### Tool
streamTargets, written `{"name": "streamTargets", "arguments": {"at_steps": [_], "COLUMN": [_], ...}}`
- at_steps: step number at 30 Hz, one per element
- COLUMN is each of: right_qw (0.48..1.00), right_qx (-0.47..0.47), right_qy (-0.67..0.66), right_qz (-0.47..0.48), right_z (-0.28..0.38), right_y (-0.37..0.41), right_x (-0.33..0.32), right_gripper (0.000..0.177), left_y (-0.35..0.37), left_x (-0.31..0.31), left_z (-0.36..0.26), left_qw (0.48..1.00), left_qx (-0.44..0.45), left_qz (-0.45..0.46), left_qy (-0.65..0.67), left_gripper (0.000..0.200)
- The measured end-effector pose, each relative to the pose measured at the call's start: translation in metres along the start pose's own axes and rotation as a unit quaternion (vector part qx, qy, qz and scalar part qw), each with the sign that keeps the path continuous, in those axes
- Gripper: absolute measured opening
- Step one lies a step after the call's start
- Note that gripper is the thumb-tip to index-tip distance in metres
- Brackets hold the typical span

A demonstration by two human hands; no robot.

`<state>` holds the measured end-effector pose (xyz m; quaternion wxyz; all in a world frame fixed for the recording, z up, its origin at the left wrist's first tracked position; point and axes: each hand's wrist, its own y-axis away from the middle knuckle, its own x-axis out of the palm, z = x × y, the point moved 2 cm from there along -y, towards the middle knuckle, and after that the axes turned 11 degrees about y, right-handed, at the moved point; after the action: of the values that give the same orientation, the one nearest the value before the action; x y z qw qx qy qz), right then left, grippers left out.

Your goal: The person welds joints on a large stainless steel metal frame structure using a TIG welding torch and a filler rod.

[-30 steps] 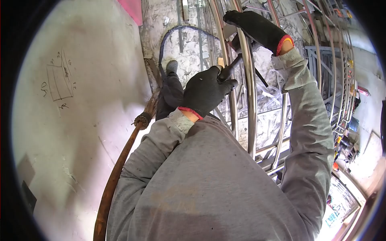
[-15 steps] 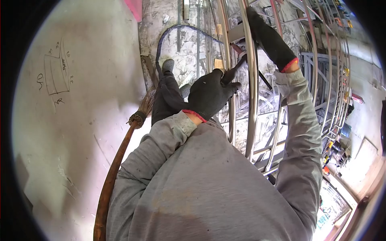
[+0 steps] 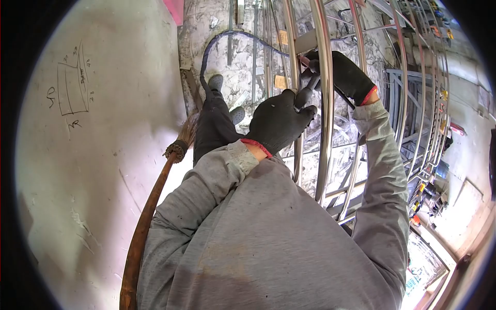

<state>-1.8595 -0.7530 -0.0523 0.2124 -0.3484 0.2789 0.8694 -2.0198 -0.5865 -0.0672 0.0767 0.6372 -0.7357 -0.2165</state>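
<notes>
The fingers (image 3: 305, 111) of the gloved left hand (image 3: 279, 121) were clamped on the lower end of a dark tool (image 3: 304, 94), which slanted up against a steel bar (image 3: 325, 134). The fingers (image 3: 314, 56) of the gloved right hand (image 3: 347, 77) were curled together at the tool's upper end, just behind that bar, which hid what they gripped. The bar was part of a curved frame (image 3: 403, 93) over the floor (image 3: 237, 77), with a broom (image 3: 150, 217) well apart, left of the person.
</notes>
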Motion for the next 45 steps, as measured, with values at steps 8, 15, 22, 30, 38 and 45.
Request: {"name": "streamTargets", "arguments": {"at_steps": [8, 15, 22, 30, 38, 45], "right_qw": [0.961, 0.971, 0.987, 0.983, 0.98, 0.99], "right_qx": [0.109, 0.172, 0.093, 0.064, 0.098, 0.082], "right_qy": [-0.255, -0.165, -0.129, -0.172, -0.174, -0.112], "right_qz": [-0.01, 0.002, -0.009, 0.001, -0.01, -0.013], "right_z": [-0.015, -0.005, 0.005, -0.004, -0.001, 0.004], "right_y": [0.001, 0.0, 0.002, -0.001, -0.002, -0.003], "right_x": [0.007, 0.003, -0.002, -0.001, 0.0, -0.001], "right_gripper": [0.041, 0.044, 0.041, 0.037, 0.039, 0.04], "left_y": [-0.001, -0.002, -0.003, -0.003, -0.003, -0.003], "left_x": [0.013, 0.011, 0.009, 0.007, 0.005, 0.002], "left_z": [-0.001, -0.001, -0.001, 0.001, -0.001, 0.001], "left_qw": [0.998, 0.999, 0.999, 0.999, 0.999, 0.998], "left_qx": [0.035, 0.018, 0.014, 0.028, 0.025, 0.019], "left_qz": [-0.043, -0.026, -0.02, -0.018, -0.01, -0.013], "left_qy": [0.018, 0.037, 0.026, 0.028, 0.032, 0.061], "left_gripper": [0.04, 0.042, 0.048, 0.049, 0.051, 0.049]}}
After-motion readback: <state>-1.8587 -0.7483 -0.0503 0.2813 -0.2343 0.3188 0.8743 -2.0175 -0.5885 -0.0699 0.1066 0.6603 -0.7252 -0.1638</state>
